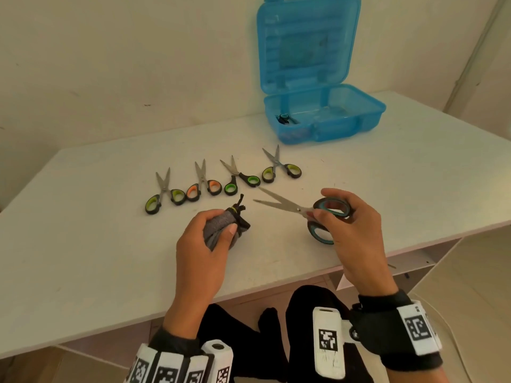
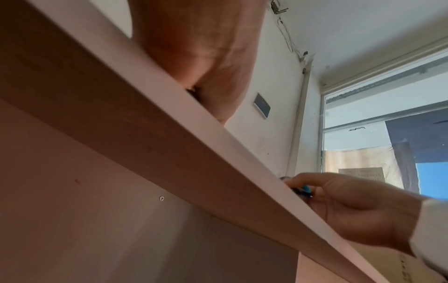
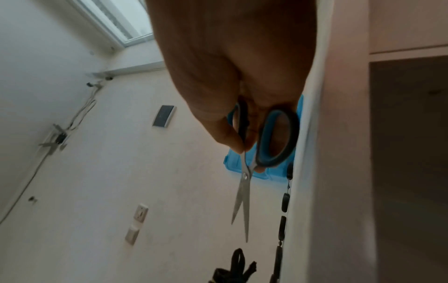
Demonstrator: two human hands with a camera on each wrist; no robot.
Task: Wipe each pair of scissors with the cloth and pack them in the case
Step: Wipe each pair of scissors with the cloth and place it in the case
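My right hand (image 1: 336, 214) grips the blue-handled scissors (image 1: 293, 207) by their handle rings, blades slightly apart and pointing left above the table; the right wrist view shows the same scissors (image 3: 244, 183) hanging from my fingers. My left hand (image 1: 218, 230) holds a bunched grey cloth (image 1: 221, 223) with a black tied end, resting on the table left of the blade tips. Several small scissors lie in a row behind: green-handled (image 1: 164, 193), orange-handled (image 1: 203, 183), green-handled (image 1: 240, 178) and yellow-green-handled (image 1: 280, 167). The blue case (image 1: 356, 117) stands open at the back right with one pair of scissors (image 1: 284, 118) inside.
The white table (image 1: 96, 244) ends just under my wrists, with its right corner near the case. A wall runs right behind the table. Below the front edge (image 2: 218, 153) is a shelf space and my knees in black.
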